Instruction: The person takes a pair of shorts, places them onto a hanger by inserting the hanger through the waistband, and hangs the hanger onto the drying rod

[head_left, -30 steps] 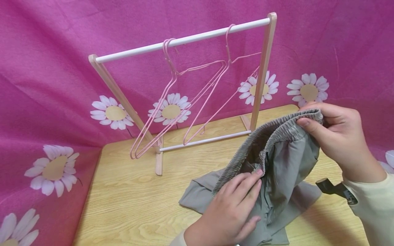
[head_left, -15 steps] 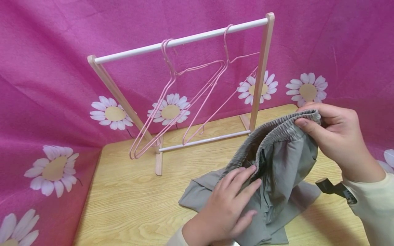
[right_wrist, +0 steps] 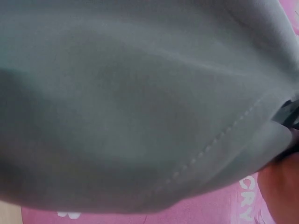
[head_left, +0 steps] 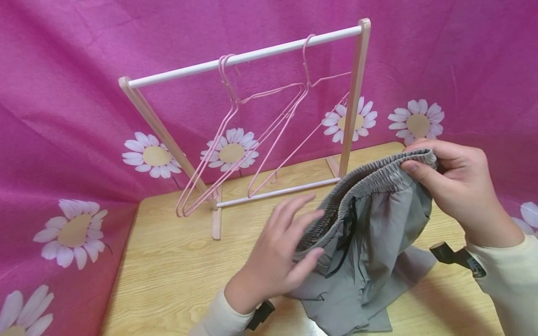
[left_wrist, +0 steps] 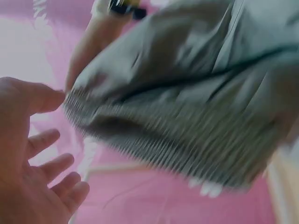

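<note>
Grey pants (head_left: 380,224) with a gathered elastic waistband and a dark drawstring (head_left: 350,242) are held up at the right, their lower part on the table. My right hand (head_left: 466,186) pinches the waistband's right end between thumb and fingers. Close by the waistband's left end is my left hand (head_left: 279,249), fingers spread and holding nothing. In the left wrist view the left thumb (left_wrist: 44,99) comes up to the waistband (left_wrist: 187,144); whether it touches is unclear. Grey cloth (right_wrist: 140,107) fills most of the right wrist view.
A wooden rack (head_left: 355,102) with a white top rail (head_left: 269,52) stands at the back of the wood-grain table (head_left: 168,261). Pink wire hangers (head_left: 235,112) hang from the rail. A pink curtain (head_left: 63,116) printed with daisies surrounds the table.
My left hand has let go of the waistband and moved left and up, its fingers spreading. The waistband's left part and the drawstring show more now. My right hand keeps its grip, almost still.
</note>
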Demonstrator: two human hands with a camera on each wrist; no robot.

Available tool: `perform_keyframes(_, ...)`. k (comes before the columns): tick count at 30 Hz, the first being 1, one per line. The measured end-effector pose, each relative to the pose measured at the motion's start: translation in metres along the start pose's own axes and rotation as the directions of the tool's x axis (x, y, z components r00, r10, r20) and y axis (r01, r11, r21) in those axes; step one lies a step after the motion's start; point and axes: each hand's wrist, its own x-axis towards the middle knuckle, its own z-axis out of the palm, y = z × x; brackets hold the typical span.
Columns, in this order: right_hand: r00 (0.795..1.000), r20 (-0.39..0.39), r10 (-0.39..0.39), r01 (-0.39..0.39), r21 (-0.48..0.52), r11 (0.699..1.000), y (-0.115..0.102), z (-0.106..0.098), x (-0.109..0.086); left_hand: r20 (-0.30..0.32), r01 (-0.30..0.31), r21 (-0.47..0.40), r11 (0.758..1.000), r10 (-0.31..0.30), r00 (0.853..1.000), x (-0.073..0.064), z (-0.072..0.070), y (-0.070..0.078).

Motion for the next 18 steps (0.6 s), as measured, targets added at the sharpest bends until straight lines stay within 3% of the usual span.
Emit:
perform_keyframes(4, 1.0, 0.0, 0.002, -0.002, 0.007, 1.0, 0.0, -0.001, -0.001, -0.075, 0.102, 0.026, 0.994, -0.099, 0.992, 0.014, -0.025, -0.022)
perform_keyframes(9, 1.0, 0.009, 0.015, -0.015, 0.017, 1.0, 0.0, -0.001, -0.002, -0.118, 0.257, 0.092, 0.962, -0.246, 0.962, 0.024, -0.044, -0.049)
perform_keyframes(13, 1.0, 0.01, 0.009, -0.009, 0.015, 1.0, 0.0, -0.002, -0.002, -0.098, 0.385, 0.11, 0.916, -0.376, 0.922, 0.029, -0.049, -0.066)
perform_keyframes(18, 1.0, 0.016, -0.002, 0.001, 0.002, 1.0, 0.0, -0.002, -0.001, -0.039, 0.521, 0.087, 0.849, -0.52, 0.854, 0.033, -0.047, -0.078)
